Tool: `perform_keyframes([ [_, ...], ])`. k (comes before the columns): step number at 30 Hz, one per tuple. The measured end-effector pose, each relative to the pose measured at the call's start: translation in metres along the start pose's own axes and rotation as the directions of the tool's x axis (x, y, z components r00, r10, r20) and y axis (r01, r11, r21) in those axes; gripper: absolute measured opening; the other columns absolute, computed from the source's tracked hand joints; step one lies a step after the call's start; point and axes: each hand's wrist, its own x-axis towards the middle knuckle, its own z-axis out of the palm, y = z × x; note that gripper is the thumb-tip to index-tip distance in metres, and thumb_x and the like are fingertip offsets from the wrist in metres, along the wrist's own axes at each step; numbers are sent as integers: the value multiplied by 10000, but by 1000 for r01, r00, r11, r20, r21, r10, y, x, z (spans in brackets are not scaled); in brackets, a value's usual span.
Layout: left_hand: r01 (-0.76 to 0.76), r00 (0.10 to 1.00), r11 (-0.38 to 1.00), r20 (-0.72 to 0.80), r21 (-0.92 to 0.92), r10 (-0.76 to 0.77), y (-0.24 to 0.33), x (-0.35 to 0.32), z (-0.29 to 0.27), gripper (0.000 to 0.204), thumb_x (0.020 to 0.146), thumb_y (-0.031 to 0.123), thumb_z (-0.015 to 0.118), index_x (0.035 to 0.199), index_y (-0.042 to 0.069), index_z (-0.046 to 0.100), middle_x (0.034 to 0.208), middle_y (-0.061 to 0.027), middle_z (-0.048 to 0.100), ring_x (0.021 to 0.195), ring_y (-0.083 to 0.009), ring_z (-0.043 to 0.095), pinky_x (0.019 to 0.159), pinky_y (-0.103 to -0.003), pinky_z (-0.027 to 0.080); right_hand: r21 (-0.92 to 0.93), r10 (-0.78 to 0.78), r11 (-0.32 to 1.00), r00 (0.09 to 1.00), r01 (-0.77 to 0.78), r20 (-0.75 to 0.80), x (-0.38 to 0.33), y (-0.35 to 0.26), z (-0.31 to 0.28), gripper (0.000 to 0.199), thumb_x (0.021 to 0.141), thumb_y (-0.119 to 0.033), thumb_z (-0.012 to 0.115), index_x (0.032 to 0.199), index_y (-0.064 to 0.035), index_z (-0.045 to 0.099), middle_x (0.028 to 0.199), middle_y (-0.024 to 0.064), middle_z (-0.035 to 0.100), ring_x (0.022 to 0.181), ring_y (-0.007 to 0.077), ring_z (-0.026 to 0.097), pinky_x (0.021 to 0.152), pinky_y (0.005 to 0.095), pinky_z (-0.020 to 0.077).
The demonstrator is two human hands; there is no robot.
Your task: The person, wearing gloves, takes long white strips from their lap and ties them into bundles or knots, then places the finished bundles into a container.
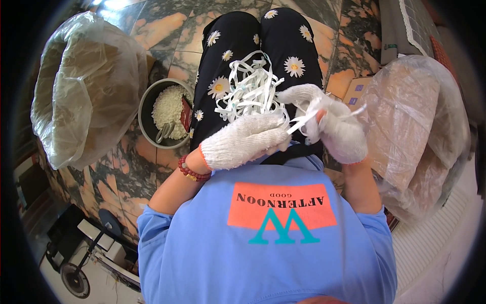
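Observation:
A tangled pile of thin white strips lies on my lap, over black trousers with daisies. Both hands wear white knitted gloves with orange cuffs. My left hand rests against the near side of the pile, its fingers pressed together around strips at its fingertips. Close by on the right, my right hand is closed on a white strip. That strip spans the small gap between the hands, and a loose tail sticks out past the right hand. Some right fingers are hidden behind the glove's folds.
On the left stands a large clear plastic bag, open at the top. Beside my left leg is a grey bucket of small white pieces. At right, a plastic-covered carton stands near my elbow. A fan is at lower left.

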Motion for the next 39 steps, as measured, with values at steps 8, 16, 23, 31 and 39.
perform_keyframes([
  [8, -28, 998, 996, 65, 86, 22, -15, -15, -4, 326, 1080, 301, 483, 851, 82, 560, 724, 34, 513, 587, -45, 436, 561, -213, 383, 661, -70, 607, 858, 441, -509, 2, -47, -29, 426, 1095, -317, 415, 702, -152, 400, 592, -40, 324, 500, 93, 298, 422, 256, 301],
  [16, 43, 991, 983, 129, -180, -19, -16, -1, -10, 323, 1079, 295, 478, 869, 68, 568, 776, 0, 560, 607, -54, 514, 560, -199, 423, 424, -340, 810, 914, 405, -223, -10, -59, -22, 431, 1098, -319, 436, 700, -155, 409, 584, -31, 345, 491, 92, 290, 412, 282, 315],
  [23, -22, 978, 937, 188, -349, 93, -39, 18, -9, 250, 1041, 257, 502, 932, 43, 572, 959, -90, 607, 747, -131, 589, 631, -244, 481, 487, -464, 807, 868, 333, 175, 5, -94, -9, 358, 1094, -324, 434, 801, -130, 504, 633, -11, 479, 531, 105, 434, 499, 308, 467],
  [31, -4, 989, 955, 143, -296, 49, -47, 22, -18, 206, 1014, 179, 465, 955, 31, 596, 831, -69, 587, 658, -116, 556, 589, -238, 441, 321, -509, 827, 857, 461, 82, -41, -140, -40, 127, 981, -217, 556, 956, -93, 562, 662, -29, 516, 558, 71, 466, 511, 269, 434],
  [39, -120, 989, 806, -1, -579, 146, -45, 12, -19, 222, 1026, 226, 508, 1002, 25, 599, 799, -49, 564, 612, -83, 445, 542, -220, 362, -145, -420, 903, 903, 405, -94, -53, -138, -27, 255, 867, -110, 677, 1110, -56, 621, 692, -46, 553, 585, 37, 497, 524, 229, 402],
])
